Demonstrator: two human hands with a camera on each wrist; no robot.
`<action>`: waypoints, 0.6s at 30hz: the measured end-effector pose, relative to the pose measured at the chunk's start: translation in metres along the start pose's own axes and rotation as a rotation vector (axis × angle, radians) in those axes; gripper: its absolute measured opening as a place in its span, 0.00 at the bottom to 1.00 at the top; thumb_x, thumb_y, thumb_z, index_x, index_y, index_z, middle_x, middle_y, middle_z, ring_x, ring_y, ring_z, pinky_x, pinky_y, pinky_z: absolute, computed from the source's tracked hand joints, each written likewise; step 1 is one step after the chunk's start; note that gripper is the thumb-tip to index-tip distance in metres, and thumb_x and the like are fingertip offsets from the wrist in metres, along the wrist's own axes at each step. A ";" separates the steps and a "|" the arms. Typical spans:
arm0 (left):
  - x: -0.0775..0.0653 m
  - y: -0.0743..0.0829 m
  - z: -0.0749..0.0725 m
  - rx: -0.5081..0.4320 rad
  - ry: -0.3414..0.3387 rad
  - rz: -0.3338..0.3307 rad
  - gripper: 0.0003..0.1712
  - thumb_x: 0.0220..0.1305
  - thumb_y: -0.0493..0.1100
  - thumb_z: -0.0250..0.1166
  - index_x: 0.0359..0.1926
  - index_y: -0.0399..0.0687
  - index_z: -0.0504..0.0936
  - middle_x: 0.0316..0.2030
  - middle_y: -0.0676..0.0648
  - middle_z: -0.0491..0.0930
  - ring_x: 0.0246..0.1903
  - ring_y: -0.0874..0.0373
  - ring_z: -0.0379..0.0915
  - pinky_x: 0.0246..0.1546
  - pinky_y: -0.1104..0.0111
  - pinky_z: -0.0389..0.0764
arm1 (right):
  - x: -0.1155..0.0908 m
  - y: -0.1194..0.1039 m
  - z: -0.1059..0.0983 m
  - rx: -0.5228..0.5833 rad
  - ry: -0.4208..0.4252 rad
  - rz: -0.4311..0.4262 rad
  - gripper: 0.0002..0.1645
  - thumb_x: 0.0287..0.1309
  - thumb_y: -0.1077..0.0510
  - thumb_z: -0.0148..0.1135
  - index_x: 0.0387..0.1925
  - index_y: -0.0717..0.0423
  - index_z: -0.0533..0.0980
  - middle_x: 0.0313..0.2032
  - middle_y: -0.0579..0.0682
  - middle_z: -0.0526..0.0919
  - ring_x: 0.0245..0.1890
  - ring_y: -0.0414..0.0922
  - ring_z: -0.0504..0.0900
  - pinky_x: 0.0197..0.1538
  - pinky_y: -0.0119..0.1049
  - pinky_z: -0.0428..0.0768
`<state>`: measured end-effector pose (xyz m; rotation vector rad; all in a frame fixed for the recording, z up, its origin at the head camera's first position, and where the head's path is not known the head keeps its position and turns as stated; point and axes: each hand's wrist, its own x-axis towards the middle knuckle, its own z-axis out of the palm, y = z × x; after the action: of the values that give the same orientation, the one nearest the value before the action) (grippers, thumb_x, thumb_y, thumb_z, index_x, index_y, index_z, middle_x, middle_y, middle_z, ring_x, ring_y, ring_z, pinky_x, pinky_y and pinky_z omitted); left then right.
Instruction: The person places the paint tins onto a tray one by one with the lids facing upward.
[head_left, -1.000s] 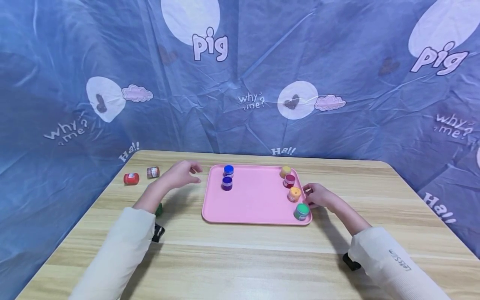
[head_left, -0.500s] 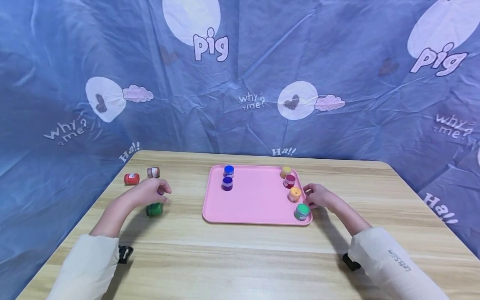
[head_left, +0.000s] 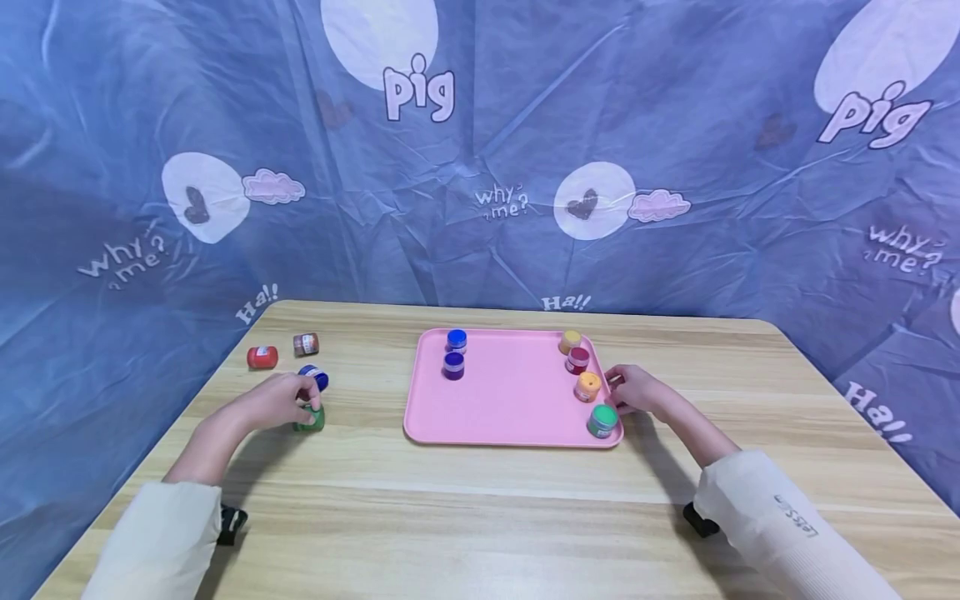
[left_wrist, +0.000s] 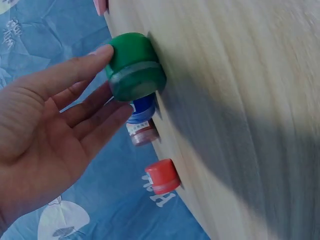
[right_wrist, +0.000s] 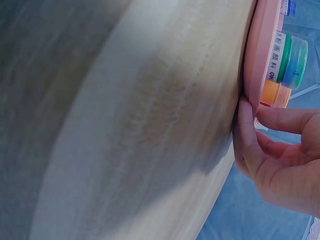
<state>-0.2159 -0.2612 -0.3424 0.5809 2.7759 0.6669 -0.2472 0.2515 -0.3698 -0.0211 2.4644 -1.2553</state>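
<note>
My left hand (head_left: pixel 277 402) is over a green paint jar (left_wrist: pixel 135 65) that lies on its side at the table's left. In the left wrist view its thumb meets the jar's edge, while other fingers pass behind the jar and are partly hidden. A blue paint jar (head_left: pixel 313 377) lies just beyond that hand. My right hand (head_left: pixel 637 389) grips the right rim of a pink tray (head_left: pixel 510 400), thumb over the edge and fingers beneath in the right wrist view. Near that grip, a green-lidded jar (head_left: pixel 603 421) and an orange jar (head_left: pixel 588 387) stand on the tray.
Farther back at left lie a red jar (head_left: pixel 262 357) and a brownish jar (head_left: pixel 306 344). Two blue-purple jars, one with a dark lid (head_left: pixel 453 365), stand at the tray's left. A dark red jar (head_left: pixel 577 360) and a yellow jar (head_left: pixel 570 342) stand at its right.
My left hand has moved left from beside the tray and come down at the green jar, uncovering the blue jar behind it. The right hand keeps its place at the tray's rim.
</note>
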 end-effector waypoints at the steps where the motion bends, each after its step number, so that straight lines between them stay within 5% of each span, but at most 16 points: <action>1: 0.000 -0.001 0.000 -0.012 -0.001 0.001 0.08 0.48 0.31 0.67 0.26 0.41 0.74 0.28 0.49 0.73 0.29 0.55 0.68 0.32 0.62 0.71 | 0.000 0.000 0.000 -0.004 -0.002 -0.001 0.29 0.44 0.75 0.47 0.52 0.82 0.58 0.36 0.63 0.70 0.27 0.42 0.74 0.35 0.35 0.81; 10: 0.000 -0.006 0.004 -0.064 0.050 0.043 0.08 0.54 0.28 0.60 0.26 0.42 0.71 0.27 0.48 0.75 0.29 0.55 0.69 0.27 0.65 0.70 | -0.001 -0.002 0.001 0.004 -0.003 0.006 0.29 0.45 0.76 0.48 0.52 0.82 0.57 0.37 0.64 0.69 0.30 0.45 0.75 0.35 0.36 0.81; 18: 0.000 -0.003 0.001 0.000 0.078 -0.051 0.07 0.58 0.34 0.60 0.27 0.42 0.69 0.24 0.49 0.69 0.24 0.56 0.64 0.24 0.66 0.66 | -0.002 -0.002 0.001 0.013 -0.004 0.005 0.29 0.44 0.76 0.48 0.52 0.82 0.57 0.37 0.64 0.69 0.30 0.45 0.75 0.36 0.36 0.81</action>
<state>-0.2167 -0.2629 -0.3448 0.4920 2.8526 0.6926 -0.2451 0.2497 -0.3678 -0.0137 2.4515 -1.2673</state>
